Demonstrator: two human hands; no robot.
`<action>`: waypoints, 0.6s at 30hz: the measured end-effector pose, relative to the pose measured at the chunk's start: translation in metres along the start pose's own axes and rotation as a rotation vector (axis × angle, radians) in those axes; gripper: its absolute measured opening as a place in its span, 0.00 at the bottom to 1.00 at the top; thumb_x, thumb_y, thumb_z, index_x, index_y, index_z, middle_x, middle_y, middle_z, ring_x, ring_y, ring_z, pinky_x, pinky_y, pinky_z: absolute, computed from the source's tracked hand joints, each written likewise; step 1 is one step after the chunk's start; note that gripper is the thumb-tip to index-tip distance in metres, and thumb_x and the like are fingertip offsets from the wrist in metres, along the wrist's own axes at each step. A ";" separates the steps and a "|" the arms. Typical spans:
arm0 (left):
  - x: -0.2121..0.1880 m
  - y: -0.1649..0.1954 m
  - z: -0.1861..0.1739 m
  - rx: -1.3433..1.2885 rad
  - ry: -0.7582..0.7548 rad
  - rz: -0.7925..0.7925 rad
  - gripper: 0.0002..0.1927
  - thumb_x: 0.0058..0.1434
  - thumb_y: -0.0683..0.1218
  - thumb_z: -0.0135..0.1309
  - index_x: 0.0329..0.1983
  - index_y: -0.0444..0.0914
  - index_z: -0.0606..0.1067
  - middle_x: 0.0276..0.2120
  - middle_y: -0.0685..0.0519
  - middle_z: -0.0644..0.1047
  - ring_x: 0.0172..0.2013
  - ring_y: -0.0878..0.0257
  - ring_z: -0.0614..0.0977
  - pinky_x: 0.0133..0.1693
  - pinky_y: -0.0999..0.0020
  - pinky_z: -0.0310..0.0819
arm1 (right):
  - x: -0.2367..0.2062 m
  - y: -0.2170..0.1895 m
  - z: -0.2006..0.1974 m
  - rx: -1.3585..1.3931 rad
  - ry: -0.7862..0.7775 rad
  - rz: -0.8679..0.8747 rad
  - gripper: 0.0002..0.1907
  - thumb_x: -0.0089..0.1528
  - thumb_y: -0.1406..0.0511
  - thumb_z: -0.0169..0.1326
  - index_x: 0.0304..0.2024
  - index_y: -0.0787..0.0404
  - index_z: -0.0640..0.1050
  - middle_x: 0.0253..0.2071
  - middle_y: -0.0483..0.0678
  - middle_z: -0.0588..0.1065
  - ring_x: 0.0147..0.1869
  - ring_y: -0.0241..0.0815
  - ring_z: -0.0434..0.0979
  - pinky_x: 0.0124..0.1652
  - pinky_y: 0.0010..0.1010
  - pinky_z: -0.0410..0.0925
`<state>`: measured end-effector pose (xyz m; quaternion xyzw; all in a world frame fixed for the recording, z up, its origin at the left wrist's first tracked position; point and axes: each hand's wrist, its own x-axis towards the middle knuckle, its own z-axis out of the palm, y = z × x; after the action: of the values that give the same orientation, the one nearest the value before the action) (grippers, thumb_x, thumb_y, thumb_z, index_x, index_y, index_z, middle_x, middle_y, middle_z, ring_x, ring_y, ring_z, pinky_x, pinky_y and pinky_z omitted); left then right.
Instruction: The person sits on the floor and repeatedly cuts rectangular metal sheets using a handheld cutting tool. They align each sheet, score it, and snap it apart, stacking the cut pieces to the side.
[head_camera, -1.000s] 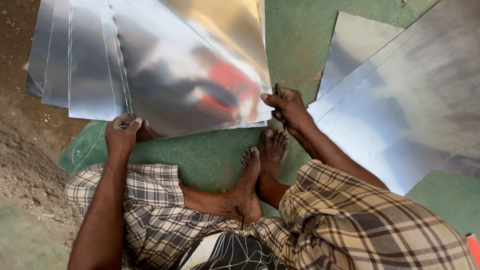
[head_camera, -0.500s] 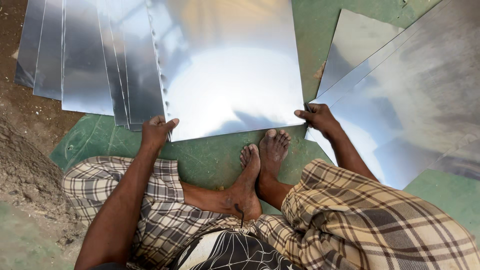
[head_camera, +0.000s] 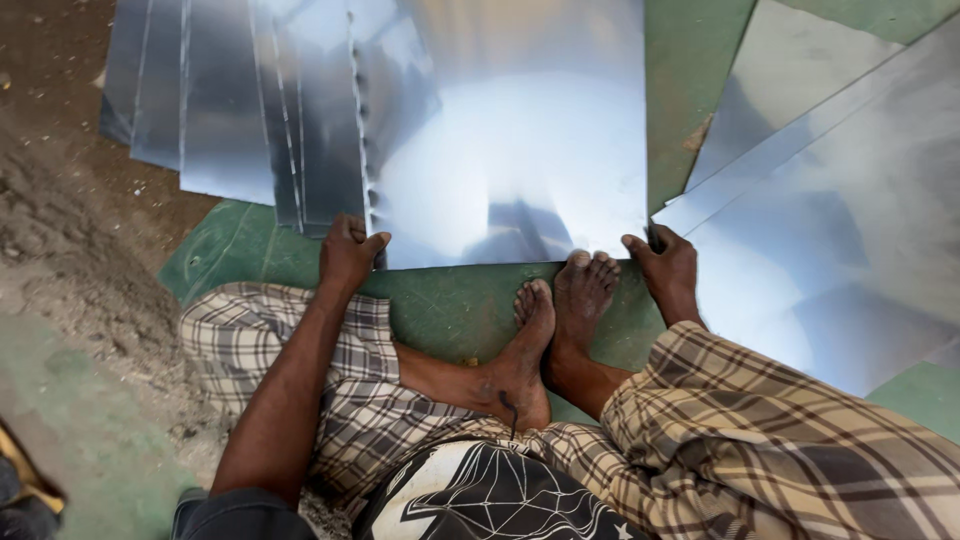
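Observation:
A large shiny metal sheet (head_camera: 510, 140) lies flat in front of me on a green mat (head_camera: 450, 300). My left hand (head_camera: 348, 252) grips the sheet's near left corner, fingers curled over its edge. My right hand (head_camera: 665, 268) holds the near right corner. My two bare feet (head_camera: 560, 320) rest on the mat just below the sheet's near edge, toes touching it. I sit cross-legged in checked cloth.
Several more metal sheets (head_camera: 230, 110) are fanned out under the held one at the left. Another stack of sheets (head_camera: 840, 220) lies to the right. Bare dirt ground (head_camera: 70, 260) borders the mat on the left.
The sheet has swung from a tilted pose to lying square in front of me. Both hands shifted rightward along its near edge to the two corners.

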<state>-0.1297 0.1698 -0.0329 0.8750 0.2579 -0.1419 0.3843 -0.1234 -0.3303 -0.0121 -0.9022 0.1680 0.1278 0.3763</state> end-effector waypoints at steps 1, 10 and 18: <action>0.000 0.000 0.001 0.032 0.009 0.010 0.22 0.55 0.52 0.72 0.41 0.36 0.73 0.29 0.52 0.76 0.29 0.62 0.78 0.32 0.64 0.74 | -0.003 0.000 0.001 -0.047 0.032 -0.005 0.25 0.58 0.56 0.69 0.49 0.69 0.80 0.32 0.52 0.78 0.32 0.43 0.76 0.34 0.37 0.70; -0.002 0.003 0.002 0.049 -0.020 0.062 0.15 0.59 0.46 0.67 0.42 0.35 0.74 0.31 0.50 0.78 0.32 0.60 0.81 0.35 0.62 0.76 | -0.013 0.008 -0.003 -0.095 -0.019 -0.184 0.30 0.61 0.64 0.66 0.64 0.66 0.75 0.52 0.62 0.79 0.53 0.56 0.82 0.52 0.43 0.73; -0.022 0.007 -0.010 0.275 -0.131 0.322 0.52 0.51 0.36 0.66 0.75 0.38 0.50 0.54 0.33 0.70 0.51 0.37 0.77 0.51 0.47 0.74 | -0.023 -0.017 -0.011 -0.298 -0.131 -0.175 0.40 0.60 0.67 0.63 0.73 0.62 0.64 0.55 0.62 0.75 0.52 0.62 0.79 0.50 0.49 0.72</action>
<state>-0.1432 0.1655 -0.0125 0.9379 0.0673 -0.1692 0.2952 -0.1363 -0.3224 0.0142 -0.9489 0.0431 0.1764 0.2582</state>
